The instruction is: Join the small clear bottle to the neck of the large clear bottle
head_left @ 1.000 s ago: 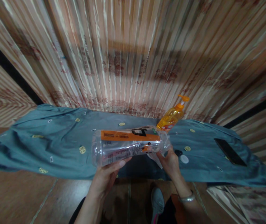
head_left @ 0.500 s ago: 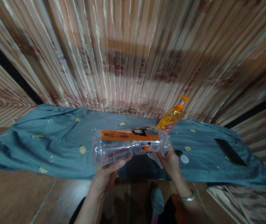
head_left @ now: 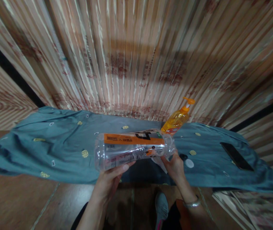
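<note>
A large clear plastic bottle (head_left: 127,150) with an orange and black label lies sideways in both hands, its neck to the right. My left hand (head_left: 111,182) grips its underside near the base, thumb along the side; the other fingers are hidden behind it. At the neck, my right hand (head_left: 174,166) has its fingers closed round the lower edge. Something white and thin, like a tissue (head_left: 159,164), hangs beside the right fingers below the bottle. Just behind the bottle's neck stands a yellow pump bottle (head_left: 176,120).
A blue-green patterned cloth (head_left: 64,143) covers the table. Right of my right hand lie a white round lid (head_left: 189,163) and a small dark object (head_left: 183,157). Farther right is a black phone (head_left: 236,156). A pleated curtain (head_left: 131,64) hangs behind the table.
</note>
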Demonstrator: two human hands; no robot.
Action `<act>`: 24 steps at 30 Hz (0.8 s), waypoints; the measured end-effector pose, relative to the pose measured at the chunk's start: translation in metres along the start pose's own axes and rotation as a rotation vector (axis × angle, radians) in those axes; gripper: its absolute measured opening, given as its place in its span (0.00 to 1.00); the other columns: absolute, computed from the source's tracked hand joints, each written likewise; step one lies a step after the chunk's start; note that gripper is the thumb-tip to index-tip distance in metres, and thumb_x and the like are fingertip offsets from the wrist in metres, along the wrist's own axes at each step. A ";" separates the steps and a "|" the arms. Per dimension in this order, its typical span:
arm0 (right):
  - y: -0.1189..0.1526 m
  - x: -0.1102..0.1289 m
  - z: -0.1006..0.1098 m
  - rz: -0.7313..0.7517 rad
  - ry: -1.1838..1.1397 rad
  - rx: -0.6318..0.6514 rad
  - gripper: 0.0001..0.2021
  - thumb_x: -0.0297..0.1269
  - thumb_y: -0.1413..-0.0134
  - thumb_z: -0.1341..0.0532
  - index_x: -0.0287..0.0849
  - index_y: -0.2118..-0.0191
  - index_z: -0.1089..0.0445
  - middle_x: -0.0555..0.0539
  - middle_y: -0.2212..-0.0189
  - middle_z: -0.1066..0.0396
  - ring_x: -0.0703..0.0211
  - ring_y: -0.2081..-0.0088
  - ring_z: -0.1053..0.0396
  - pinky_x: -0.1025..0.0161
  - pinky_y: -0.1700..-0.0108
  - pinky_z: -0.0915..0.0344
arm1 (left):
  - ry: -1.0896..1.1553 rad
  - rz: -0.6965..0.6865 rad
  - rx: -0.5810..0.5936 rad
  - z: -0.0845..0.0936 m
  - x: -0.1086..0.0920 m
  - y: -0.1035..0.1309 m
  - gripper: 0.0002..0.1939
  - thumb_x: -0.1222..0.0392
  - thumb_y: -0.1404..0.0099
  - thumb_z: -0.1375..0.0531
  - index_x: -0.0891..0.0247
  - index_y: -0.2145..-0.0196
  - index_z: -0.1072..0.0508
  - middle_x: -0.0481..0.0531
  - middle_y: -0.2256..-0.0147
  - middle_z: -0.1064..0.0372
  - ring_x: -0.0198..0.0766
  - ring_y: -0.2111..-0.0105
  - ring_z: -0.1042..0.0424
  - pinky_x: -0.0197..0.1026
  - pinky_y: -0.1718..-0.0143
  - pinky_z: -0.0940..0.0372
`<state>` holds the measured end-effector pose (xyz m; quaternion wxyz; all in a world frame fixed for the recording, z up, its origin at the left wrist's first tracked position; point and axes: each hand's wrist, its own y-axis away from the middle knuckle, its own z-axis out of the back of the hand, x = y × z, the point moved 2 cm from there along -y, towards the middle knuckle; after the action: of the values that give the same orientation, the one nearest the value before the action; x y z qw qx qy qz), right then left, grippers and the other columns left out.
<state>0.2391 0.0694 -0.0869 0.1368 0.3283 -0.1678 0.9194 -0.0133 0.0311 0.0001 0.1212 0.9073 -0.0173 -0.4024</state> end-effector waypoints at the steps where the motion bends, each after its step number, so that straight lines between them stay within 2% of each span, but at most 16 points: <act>1: 0.000 0.000 0.000 -0.011 0.000 0.000 0.26 0.50 0.51 0.41 0.39 0.50 0.38 0.38 0.61 0.25 0.45 0.61 0.26 0.54 0.63 0.32 | 0.004 0.002 -0.001 0.000 0.000 0.000 0.21 0.69 0.60 0.29 0.60 0.64 0.21 0.50 0.65 0.21 0.46 0.60 0.24 0.49 0.55 0.29; 5: 0.000 0.000 0.000 -0.015 0.000 -0.004 0.24 0.49 0.52 0.41 0.40 0.51 0.37 0.38 0.63 0.24 0.45 0.62 0.26 0.55 0.64 0.32 | -0.007 0.016 0.016 -0.001 0.000 0.000 0.18 0.69 0.60 0.28 0.62 0.67 0.21 0.51 0.66 0.21 0.46 0.61 0.23 0.47 0.56 0.28; 10: 0.001 0.001 0.001 0.007 -0.002 -0.009 0.24 0.49 0.50 0.42 0.38 0.51 0.37 0.38 0.63 0.25 0.45 0.63 0.26 0.54 0.64 0.33 | 0.021 0.000 0.007 -0.003 -0.001 0.001 0.22 0.70 0.60 0.29 0.61 0.64 0.21 0.50 0.66 0.21 0.44 0.62 0.23 0.44 0.59 0.27; 17: 0.000 -0.001 0.000 0.017 -0.005 -0.006 0.26 0.51 0.51 0.42 0.37 0.51 0.37 0.37 0.62 0.25 0.44 0.62 0.26 0.54 0.64 0.33 | 0.005 0.010 0.026 0.000 0.000 -0.002 0.25 0.68 0.62 0.28 0.61 0.62 0.22 0.52 0.66 0.21 0.47 0.61 0.23 0.48 0.57 0.28; 22: 0.001 0.001 0.001 0.024 -0.023 -0.009 0.25 0.49 0.50 0.42 0.38 0.50 0.38 0.38 0.61 0.25 0.45 0.60 0.26 0.54 0.61 0.33 | -0.018 0.004 0.016 0.001 0.000 -0.001 0.19 0.68 0.60 0.29 0.62 0.66 0.21 0.53 0.65 0.21 0.46 0.61 0.23 0.50 0.54 0.29; 24: 0.001 0.001 0.001 0.018 -0.017 -0.009 0.24 0.49 0.50 0.42 0.39 0.50 0.37 0.38 0.61 0.25 0.45 0.60 0.26 0.53 0.62 0.33 | -0.020 0.010 0.010 0.002 0.001 -0.002 0.21 0.68 0.61 0.29 0.63 0.65 0.21 0.54 0.66 0.21 0.48 0.61 0.23 0.52 0.54 0.30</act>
<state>0.2385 0.0681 -0.0863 0.1285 0.3340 -0.1759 0.9171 -0.0143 0.0327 -0.0020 0.1187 0.9037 -0.0249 -0.4106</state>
